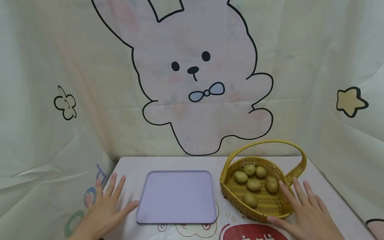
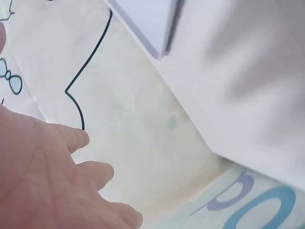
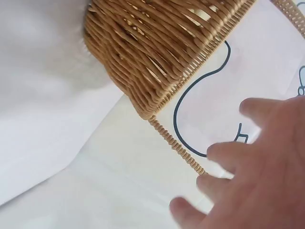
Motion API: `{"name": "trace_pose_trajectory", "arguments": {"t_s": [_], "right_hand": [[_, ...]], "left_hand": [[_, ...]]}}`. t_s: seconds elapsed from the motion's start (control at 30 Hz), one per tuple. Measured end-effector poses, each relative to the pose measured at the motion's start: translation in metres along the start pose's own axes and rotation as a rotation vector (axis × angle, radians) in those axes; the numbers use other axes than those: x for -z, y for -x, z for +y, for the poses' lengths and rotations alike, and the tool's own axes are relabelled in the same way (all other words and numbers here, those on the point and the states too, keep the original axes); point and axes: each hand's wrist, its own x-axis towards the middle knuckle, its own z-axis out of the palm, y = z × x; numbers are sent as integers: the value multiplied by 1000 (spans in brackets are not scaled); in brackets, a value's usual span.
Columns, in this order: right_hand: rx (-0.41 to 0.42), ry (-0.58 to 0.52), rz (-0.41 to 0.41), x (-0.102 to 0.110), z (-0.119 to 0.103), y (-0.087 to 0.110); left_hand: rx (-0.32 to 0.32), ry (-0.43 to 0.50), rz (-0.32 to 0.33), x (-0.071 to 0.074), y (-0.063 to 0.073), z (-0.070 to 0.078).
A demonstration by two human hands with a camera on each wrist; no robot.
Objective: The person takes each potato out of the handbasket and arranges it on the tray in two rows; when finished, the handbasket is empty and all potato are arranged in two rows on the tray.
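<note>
Grip: left hand (image 1: 105,208) and right hand (image 1: 309,213) both have their fingers straight and splayed, neither curled round any object.
Potatoes: six potatoes (image 1: 253,185) lie in the wicker basket (image 1: 246,209), five grouped toward its middle and back, one nearer the front.
Basket: yellow-brown and woven, on the right side of the white table (image 1: 132,163), its arched handle (image 1: 267,141) raised.
Right hand: just beside the basket's right side; index finger and thumb overlap the rim in the head view, and whether they touch it cannot be told.
Tray: a lavender rectangular tray (image 1: 177,196) with rounded corners lies flat on the table, left of the basket and apart from it.
Left hand: to the left of the tray, thumb tip at its left edge in the head view; contact cannot be told.
Table print: a red patch (image 1: 253,232) with white lettering, cut off at the bottom, in front of the basket.
Backdrop: hanging cloth with a large pink cartoon animal (image 1: 198,123) wearing a blue bow tie (image 1: 207,93).
Side cloths: a flower outline (image 1: 65,103) on the left, a yellow star (image 1: 351,102) on the right.
</note>
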Motion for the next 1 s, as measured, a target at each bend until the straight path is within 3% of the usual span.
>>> {"name": "trace_pose_trajectory", "arguments": {"t_s": [0.17, 0.27, 0.37, 0.53, 0.67, 0.87, 1.0], "right_hand": [[124, -128, 51, 14, -3, -10], [194, -254, 36, 26, -7, -22], [249, -354, 7, 38, -11, -37], [293, -426, -102, 48, -15, -62], [308, -475, -235, 44, -16, -82], [284, -589, -450, 30, -19, -104], [303, -591, -480, 21, -21, -113]], "left_hand": [[-15, 184, -41, -9, -21, 6], [-27, 231, -33, -20, -34, 5], [60, 287, -48, -31, -47, 3], [245, 345, -87, -46, -64, 0], [286, 381, -119, -55, -75, -2], [357, 519, -161, -64, -81, -8], [368, 600, -175, -69, -83, -13]]}}
